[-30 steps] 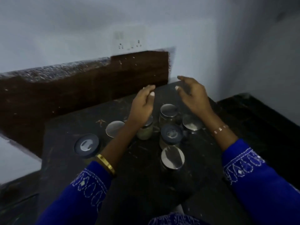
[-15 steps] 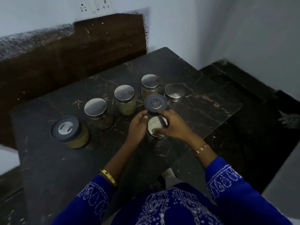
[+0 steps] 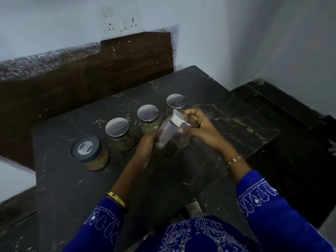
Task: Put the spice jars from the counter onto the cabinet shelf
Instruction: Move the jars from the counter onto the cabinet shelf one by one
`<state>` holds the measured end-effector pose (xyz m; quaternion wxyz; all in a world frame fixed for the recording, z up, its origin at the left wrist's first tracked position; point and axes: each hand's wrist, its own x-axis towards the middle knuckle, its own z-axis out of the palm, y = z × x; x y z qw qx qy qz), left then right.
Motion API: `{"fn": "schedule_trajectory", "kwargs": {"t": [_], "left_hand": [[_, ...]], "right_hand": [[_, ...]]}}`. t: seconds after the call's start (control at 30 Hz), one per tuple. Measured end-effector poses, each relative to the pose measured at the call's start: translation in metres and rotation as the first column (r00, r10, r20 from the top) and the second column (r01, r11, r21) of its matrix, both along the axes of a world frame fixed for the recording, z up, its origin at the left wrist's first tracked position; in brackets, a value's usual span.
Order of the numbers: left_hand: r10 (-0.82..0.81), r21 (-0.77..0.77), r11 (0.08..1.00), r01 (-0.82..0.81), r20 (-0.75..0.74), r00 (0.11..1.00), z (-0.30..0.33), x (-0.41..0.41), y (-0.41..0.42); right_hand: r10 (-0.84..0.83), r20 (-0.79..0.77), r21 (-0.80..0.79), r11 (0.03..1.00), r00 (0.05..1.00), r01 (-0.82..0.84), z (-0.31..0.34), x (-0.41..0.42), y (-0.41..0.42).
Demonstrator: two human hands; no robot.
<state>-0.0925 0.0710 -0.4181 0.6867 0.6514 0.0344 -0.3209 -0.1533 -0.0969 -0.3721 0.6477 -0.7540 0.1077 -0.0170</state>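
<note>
Counter [image 3: 72,179], L to R: dark-lidded jar [image 3: 89,151] w/ tan contents; two steel-lidded jars [image 3: 119,132] and [image 3: 148,118], upright, in a row; left hand [image 3: 145,148], fingers curled round the base of the lifted jar [image 3: 171,131], a clear steel-lidded jar tilted above the counter; behind it a fourth steel-lidded jar [image 3: 175,102]; right hand [image 3: 198,127], pinching the same jar near its lid; a further lid [image 3: 209,110] partly hidden behind the hand. Cabinet shelf not in view. Progress, judged: early; one jar raised, at least five left standing.

Dark marble counter [image 3: 236,113] bearing a row of lidded spice jars [image 3: 118,133].
</note>
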Motion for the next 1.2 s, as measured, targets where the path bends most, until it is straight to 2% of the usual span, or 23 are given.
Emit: {"fn": "schedule_trajectory", "kwargs": {"t": [0.13,0.2,0.3,0.4,0.5,0.63,0.77,0.97,1.2], "left_hand": [[-0.096,-0.237,0.969,0.067,-0.116,0.989,0.023,0.005,0.011],[-0.097,-0.319,0.946,0.051,-0.129,0.987,0.030,0.004,0.011],[0.061,-0.350,0.933,-0.090,-0.095,0.994,0.034,0.004,0.002],[0.253,-0.301,0.925,-0.234,0.026,0.967,0.037,0.004,-0.012],[0.424,-0.273,0.886,-0.374,0.153,0.893,0.048,0.005,-0.027],[0.526,-0.266,0.848,-0.458,0.326,0.785,0.060,0.006,-0.048],[0.572,-0.263,0.820,-0.508,0.357,0.738,0.064,0.014,-0.064],[0.585,-0.304,0.811,-0.500,0.436,0.684,0.085,0.025,-0.079],[0.611,-0.332,0.773,-0.541,0.618,0.494,0.155,0.054,-0.070]], "right_hand": [[0.085,0.084,0.141,0.985,0.993,-0.097,0.022,0.017,-0.001],[0.060,0.100,0.165,0.983,0.993,-0.076,0.023,0.027,0.003],[-0.116,0.119,0.230,0.969,0.986,0.087,0.023,0.041,0.013],[-0.235,0.095,0.236,0.949,0.967,0.207,0.023,0.054,0.019],[-0.148,0.060,0.269,0.955,0.987,0.127,0.018,0.062,0.018],[-0.041,0.090,0.367,0.930,0.995,0.005,0.019,0.075,-0.004],[0.104,0.163,0.412,0.896,0.981,-0.163,0.024,0.087,-0.028],[0.239,0.240,0.369,0.874,0.941,-0.316,0.039,0.104,-0.050],[0.327,0.442,0.180,0.880,0.835,-0.440,0.117,0.141,-0.038]]}}
